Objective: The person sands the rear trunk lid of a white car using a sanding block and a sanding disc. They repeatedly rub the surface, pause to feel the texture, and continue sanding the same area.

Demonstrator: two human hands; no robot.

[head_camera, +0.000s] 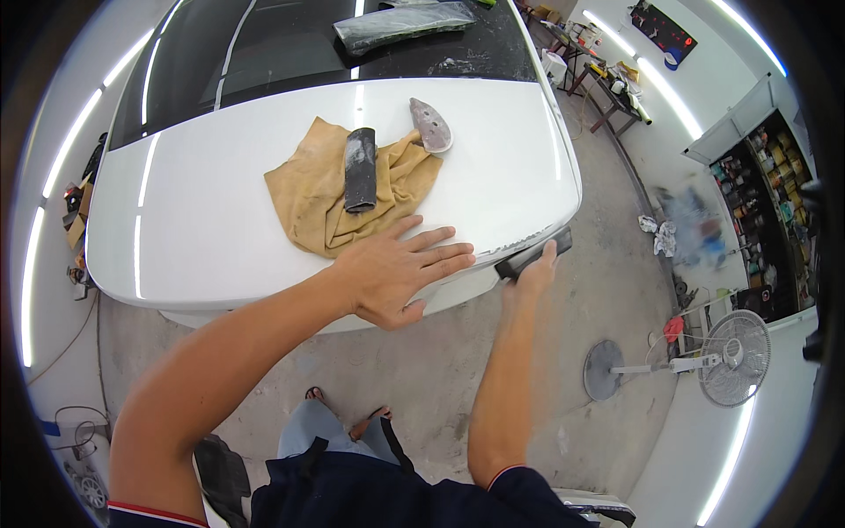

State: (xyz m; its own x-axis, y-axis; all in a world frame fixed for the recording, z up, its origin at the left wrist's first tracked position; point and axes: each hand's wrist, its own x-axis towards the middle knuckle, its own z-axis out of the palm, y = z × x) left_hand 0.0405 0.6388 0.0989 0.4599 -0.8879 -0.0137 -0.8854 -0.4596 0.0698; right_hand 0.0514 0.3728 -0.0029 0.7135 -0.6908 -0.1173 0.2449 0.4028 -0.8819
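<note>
My left hand (389,276) lies palm down near the edge of a glossy white car panel (198,218), with its fingers spread and nothing in it. My right hand (533,274) grips a dark, flat sanding block (538,253) at the panel's right corner. Grey scuffed patches (518,243) run along the edge beside the block. Just beyond my left hand is a crumpled tan chamois cloth (304,188). On the cloth rests a dark cylindrical roll (360,171) with whitish smears. A curved pad with holes (432,125) touches the cloth's right side.
A dusty, dark wrapped item (403,30) lies on the car's dark glass (277,53). On the right stand a pedestal fan (734,356), a cabinet of cans (766,204) and a cluttered bench (614,92). Crumpled paper (664,237) is on the concrete floor (594,284).
</note>
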